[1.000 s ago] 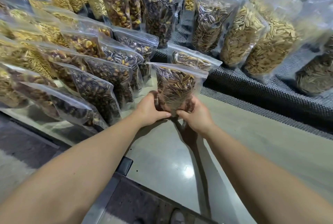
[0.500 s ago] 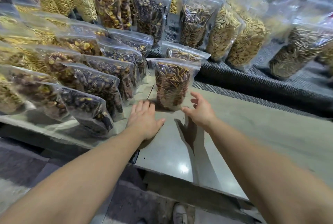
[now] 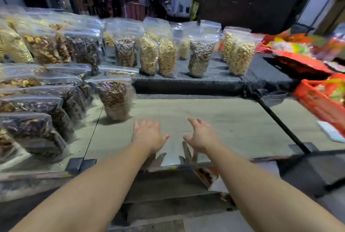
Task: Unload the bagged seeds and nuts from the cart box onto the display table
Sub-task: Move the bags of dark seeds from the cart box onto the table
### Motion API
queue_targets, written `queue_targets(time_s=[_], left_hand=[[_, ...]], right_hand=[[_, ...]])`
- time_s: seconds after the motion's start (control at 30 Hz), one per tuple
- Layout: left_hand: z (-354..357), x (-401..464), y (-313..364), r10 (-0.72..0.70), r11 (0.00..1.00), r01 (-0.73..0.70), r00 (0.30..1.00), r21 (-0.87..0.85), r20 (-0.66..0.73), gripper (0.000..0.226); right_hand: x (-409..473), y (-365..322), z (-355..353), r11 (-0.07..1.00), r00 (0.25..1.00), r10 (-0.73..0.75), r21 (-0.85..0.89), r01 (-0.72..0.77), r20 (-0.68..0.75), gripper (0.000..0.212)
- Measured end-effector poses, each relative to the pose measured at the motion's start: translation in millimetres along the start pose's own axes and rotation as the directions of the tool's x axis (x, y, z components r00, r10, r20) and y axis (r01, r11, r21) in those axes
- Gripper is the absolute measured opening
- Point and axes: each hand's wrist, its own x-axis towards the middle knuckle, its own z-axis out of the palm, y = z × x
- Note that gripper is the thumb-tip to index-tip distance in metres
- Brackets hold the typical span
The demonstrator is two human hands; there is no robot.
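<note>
Clear plastic, blurred by motion, wraps every pouch; no label or writing on them can be read. The striped-seed bag [image 3: 115, 99] stands upright on the grey display table [image 3: 233, 120], left of centre, beside rows of darker bags [image 3: 43, 105] cut off at the left edge. Both hands hover nearer the camera, apart from it — left hand [image 3: 148, 136] and right hand [image 3: 202, 135] spread open, holding nothing. Red packets [image 3: 317, 99] smear at right.

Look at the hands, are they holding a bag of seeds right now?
No, the left hand and right hand are open and empty above the table, apart from the seed bag.
</note>
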Motion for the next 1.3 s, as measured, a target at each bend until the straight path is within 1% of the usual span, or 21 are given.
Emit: queue_targets(time_s=[0.13,0.23,0.3,0.37,0.47,0.57,0.7,0.87,1.0,1.13,1.3], left_hand=[[9.2,-41.4,124.6,0.187,0.982,-0.187,0.982,0.003,-0.021,0.068],[24.9,-89.8,239.0,0.377,0.925,-0.378,0.926,0.042,0.017,0.070],[35.2,-124.7,316.0,0.513,0.855,-0.514,0.858,0.059,0.032,0.071],[42.1,-161.2,388.5,0.622,0.782,-0.621,0.783,0.057,0.013,0.072],[45.4,-213.3,483.8,0.748,0.661,-0.748,0.663,0.054,0.034,0.073],[54.5,-254.6,562.7,0.832,0.545,-0.834,0.551,0.089,0.067,0.073],[75.7,-284.1,643.1,0.882,0.443,-0.889,0.455,0.115,0.123,0.074],[94.5,-271.4,741.0,0.906,0.378,-0.919,0.393,0.117,0.156,0.074],[103.1,-239.6,827.5,0.912,0.355,-0.928,0.370,0.108,0.178,0.070],[108.3,-214.6,897.3,0.910,0.346,-0.930,0.365,0.128,0.197,0.071],[123.5,-195.2,952.3,0.884,0.354,-0.925,0.379,0.139,0.274,0.070]], right_hand=[[-82.6,113.1,-38.4,0.990,0.988,0.134,-0.042,-0.138,-0.079,0.072],[-170.2,218.8,-64.3,0.953,0.954,0.275,-0.094,-0.286,-0.117,0.073],[-233.4,285.7,-78.9,0.910,0.904,0.397,-0.060,-0.410,-0.162,0.073],[-293.4,341.8,-93.5,0.854,0.844,0.507,-0.032,-0.519,-0.173,0.074],[-370.5,410.9,-106.8,0.764,0.749,0.638,0.024,-0.645,-0.176,0.072],[-430.5,464.5,-109.4,0.665,0.640,0.742,0.104,-0.739,-0.200,0.069],[-477.6,527.6,-108.9,0.547,0.525,0.836,0.179,-0.818,-0.159,0.072],[-494.9,620.4,-118.1,0.427,0.410,0.904,0.228,-0.875,-0.120,0.071],[-494.1,698.8,-133.4,0.330,0.324,0.944,0.283,-0.901,-0.068,0.070],[-484.3,767.8,-149.2,0.270,0.270,0.962,0.303,-0.914,-0.044,0.071],[-461.6,825.8,-151.2,0.266,0.292,0.955,0.311,-0.912,0.040,0.070]])
